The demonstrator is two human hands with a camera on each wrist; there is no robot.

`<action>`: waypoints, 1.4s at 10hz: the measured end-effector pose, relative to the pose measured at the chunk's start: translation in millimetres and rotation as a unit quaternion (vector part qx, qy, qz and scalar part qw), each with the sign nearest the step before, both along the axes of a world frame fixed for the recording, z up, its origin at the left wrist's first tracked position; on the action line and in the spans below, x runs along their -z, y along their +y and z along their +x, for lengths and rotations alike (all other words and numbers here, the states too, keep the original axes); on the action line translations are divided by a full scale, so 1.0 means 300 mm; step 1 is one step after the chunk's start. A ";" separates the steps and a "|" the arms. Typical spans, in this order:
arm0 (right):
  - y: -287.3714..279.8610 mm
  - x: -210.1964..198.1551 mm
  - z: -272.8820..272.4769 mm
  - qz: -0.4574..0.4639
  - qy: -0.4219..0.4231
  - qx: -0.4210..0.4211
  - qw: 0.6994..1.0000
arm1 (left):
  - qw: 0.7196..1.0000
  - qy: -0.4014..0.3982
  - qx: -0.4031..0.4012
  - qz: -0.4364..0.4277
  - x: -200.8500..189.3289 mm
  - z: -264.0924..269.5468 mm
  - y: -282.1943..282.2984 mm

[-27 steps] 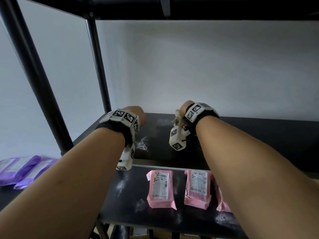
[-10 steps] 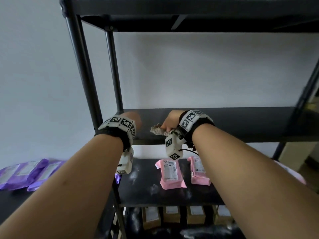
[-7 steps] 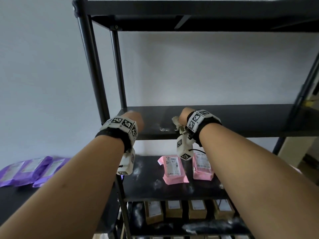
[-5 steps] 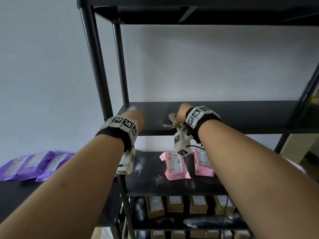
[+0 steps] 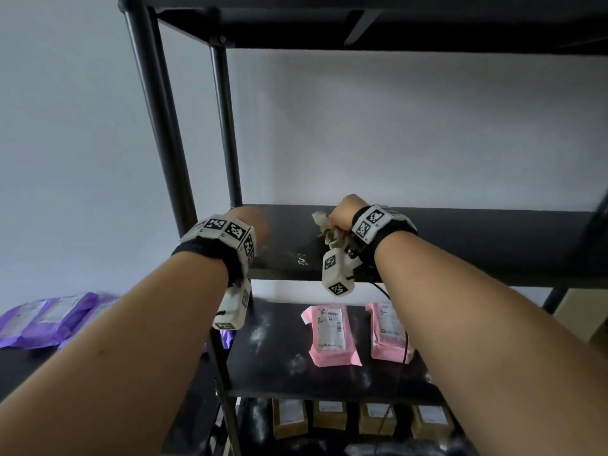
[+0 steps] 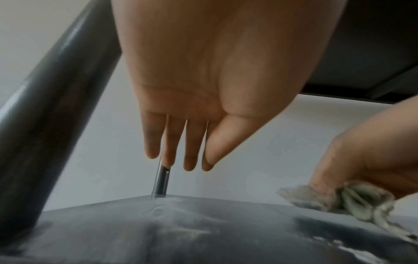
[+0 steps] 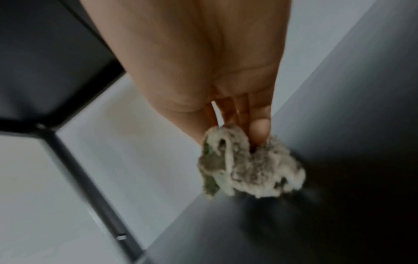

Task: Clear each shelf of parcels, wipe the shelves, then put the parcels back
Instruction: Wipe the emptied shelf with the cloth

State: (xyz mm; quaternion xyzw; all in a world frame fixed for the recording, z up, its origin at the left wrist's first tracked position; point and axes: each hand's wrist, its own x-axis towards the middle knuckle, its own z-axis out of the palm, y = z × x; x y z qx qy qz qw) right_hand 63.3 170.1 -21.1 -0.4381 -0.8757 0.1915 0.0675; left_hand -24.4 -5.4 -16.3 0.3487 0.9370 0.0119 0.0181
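Note:
My right hand (image 5: pixel 343 212) grips a crumpled grey-white rag (image 7: pixel 246 164) over the dark bare shelf (image 5: pixel 460 245); the rag (image 5: pixel 325 228) hangs at the shelf's left part, close to its dusty surface (image 6: pixel 181 232). My left hand (image 6: pixel 181 157) hovers above the shelf's front left corner with straight fingers, holding nothing. In the left wrist view the right hand (image 6: pixel 366 157) and rag (image 6: pixel 343 200) show at the right. Two pink parcels (image 5: pixel 330 335) (image 5: pixel 388 330) lie on the shelf below.
Black uprights (image 5: pixel 158 110) (image 5: pixel 227 126) stand at the rack's left. Another shelf (image 5: pixel 362 24) runs overhead. Several brown boxes (image 5: pixel 329 416) sit on a lower shelf. Purple parcels (image 5: pixel 49 319) lie on a dark surface at the far left. A white wall is behind.
My view has drawn back and tilted up, showing more of the rack. The right hand with the rag has slid slightly toward the back of the shelf. The left hand stays near the corner.

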 end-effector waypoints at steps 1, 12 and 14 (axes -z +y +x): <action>0.106 0.037 -0.036 0.018 -0.064 0.008 0.998 | 0.998 0.030 0.030 -0.041 0.133 -0.305 0.109; 0.103 -0.076 -0.244 0.109 -0.109 -0.254 0.955 | 0.993 0.072 -0.062 -0.075 0.011 -0.250 0.137; 0.050 -0.049 -0.344 -0.039 -0.061 -0.304 0.950 | 0.989 0.061 -0.084 -0.103 0.018 -0.289 0.128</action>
